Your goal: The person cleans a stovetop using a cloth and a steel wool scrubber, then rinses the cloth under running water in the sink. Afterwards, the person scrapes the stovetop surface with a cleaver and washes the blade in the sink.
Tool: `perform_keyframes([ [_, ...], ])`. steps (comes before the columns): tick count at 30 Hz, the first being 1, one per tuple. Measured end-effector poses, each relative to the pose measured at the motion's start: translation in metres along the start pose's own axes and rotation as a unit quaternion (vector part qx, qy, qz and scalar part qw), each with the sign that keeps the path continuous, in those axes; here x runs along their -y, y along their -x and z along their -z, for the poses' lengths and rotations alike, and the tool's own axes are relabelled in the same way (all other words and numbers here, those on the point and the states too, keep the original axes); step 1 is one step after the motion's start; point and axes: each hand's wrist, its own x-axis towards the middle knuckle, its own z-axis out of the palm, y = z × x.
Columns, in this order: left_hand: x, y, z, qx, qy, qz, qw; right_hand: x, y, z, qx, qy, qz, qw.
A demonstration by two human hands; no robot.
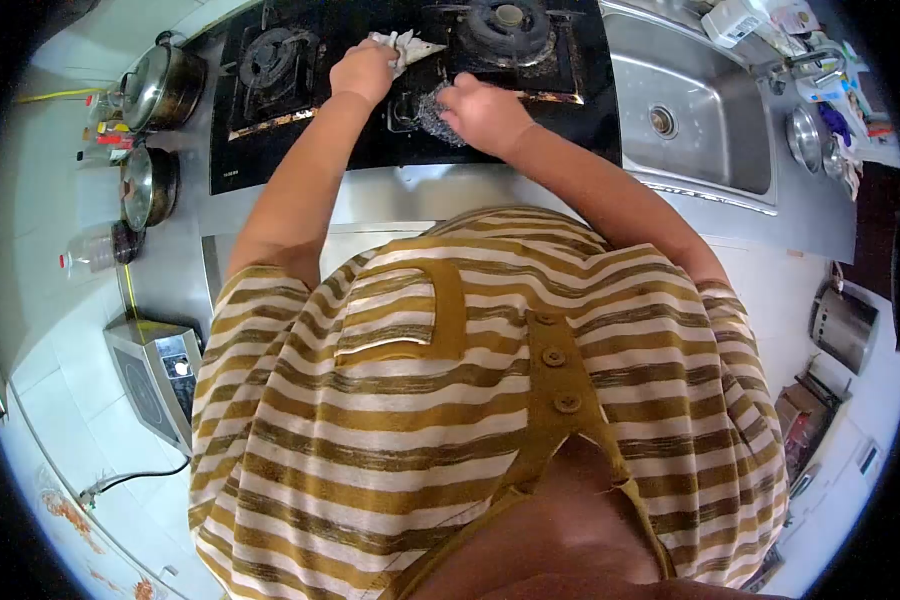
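My left hand [363, 72] is closed around a crumpled whitish cloth [411, 50] over the middle of the black gas stove [355, 140]. Close by on the right, my right hand [485, 112] grips a grey steel wool scrubber [436, 116], pressed against the stove top near its front edge. Between and below the hands is a stove knob [402, 112], partly covered by the scrubber. The left burner [270, 58] and the right burner [508, 38] stand on either side, with brownish grime along their trays.
A steel sink [700, 110] adjoins the stove on the right, with bowls [803, 138] beyond it. Lidded pots [160, 85] and a clear bottle [95, 248] line the left. An induction cooker [150, 380] stands lower left. The steel counter edge [420, 185] runs before my body.
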Motion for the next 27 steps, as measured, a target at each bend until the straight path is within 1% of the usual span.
perform_keyframes([
  [2,-0.006,0.003,0.004,-0.022,0.01,0.007,1.0,0.002,-0.008,-0.024,0.068,0.057,-0.009,0.996],
  [3,-0.005,0.003,0.002,-0.018,0.015,0.008,1.0,0.003,-0.008,-0.028,0.074,0.059,-0.011,0.995],
  [5,-0.001,0.001,-0.001,-0.031,0.01,-0.011,0.999,0.001,-0.005,-0.031,0.07,0.106,0.0,0.992],
  [6,0.001,0.004,-0.002,-0.064,0.033,-0.034,0.997,0.003,-0.009,-0.028,0.079,0.12,0.004,0.99],
  [9,-0.002,0.005,0.001,-0.043,0.033,-0.025,0.998,-0.002,-0.039,-0.033,0.101,0.144,0.012,0.984],
  [10,-0.001,0.004,-0.003,-0.059,0.04,-0.03,0.997,-0.006,-0.048,-0.041,0.07,0.145,0.007,0.987],
  [13,0.004,0.002,-0.009,-0.085,0.049,-0.039,0.994,-0.01,-0.063,-0.05,0.071,0.184,-0.008,0.98],
  [17,0.006,0.004,-0.011,-0.064,0.046,-0.039,0.996,0.002,-0.053,-0.044,0.069,0.205,-0.008,0.976],
  [20,0.009,0.0,-0.017,-0.106,0.065,-0.057,0.991,0.009,-0.037,-0.028,0.151,0.197,-0.002,0.969],
  [21,0.009,-0.001,-0.018,-0.109,0.068,-0.056,0.99,0.011,-0.037,-0.028,0.153,0.201,0.0,0.968],
  [23,0.01,-0.003,-0.021,-0.108,0.043,-0.05,0.992,0.015,-0.042,-0.031,0.155,0.203,-0.012,0.967],
  [24,0.009,-0.003,-0.015,-0.11,0.046,-0.044,0.992,0.016,-0.05,-0.029,0.166,0.223,0.019,0.96],
  [25,0.008,-0.004,-0.009,-0.087,0.048,-0.05,0.994,0.015,-0.056,-0.03,0.17,0.224,0.026,0.959],
  [26,0.008,0.0,-0.004,-0.063,0.049,-0.056,0.995,0.014,-0.062,-0.033,0.152,0.235,0.02,0.96],
  [27,0.011,0.0,-0.008,-0.064,0.051,-0.05,0.995,0.011,-0.07,-0.036,0.132,0.247,0.015,0.96],
])
